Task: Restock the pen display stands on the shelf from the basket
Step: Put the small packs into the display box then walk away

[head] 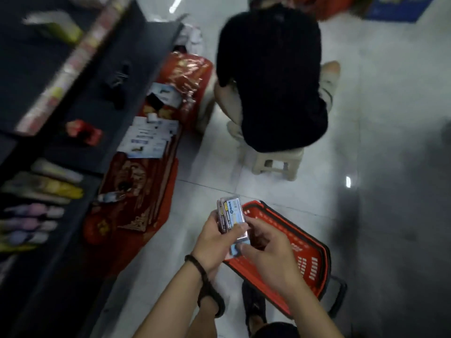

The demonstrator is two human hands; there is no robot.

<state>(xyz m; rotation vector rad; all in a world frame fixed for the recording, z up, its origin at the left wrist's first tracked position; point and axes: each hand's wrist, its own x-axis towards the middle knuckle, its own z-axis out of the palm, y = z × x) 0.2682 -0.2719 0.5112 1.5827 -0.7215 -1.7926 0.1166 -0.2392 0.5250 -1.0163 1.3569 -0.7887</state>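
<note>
My left hand point(211, 242) grips a small stack of clear pen boxes point(231, 214) with blue and yellow labels, held upright above the floor. My right hand point(267, 250) pinches the lower end of the same stack from the right. Just below and to the right stands the red shopping basket point(307, 259) on the white tiles; its inside is mostly hidden by my hands. The dark shelf point(80, 132) runs along the left, with blurred yellow and purple packs point(36, 203) on its lower level.
A person in a black top point(271, 76) sits on a beige stool point(275, 164) ahead, back to me. Red decorated packs point(136, 191) with white cards point(146, 137) on top lie on the floor beside the shelf. My foot point(253, 311) stands beside the basket.
</note>
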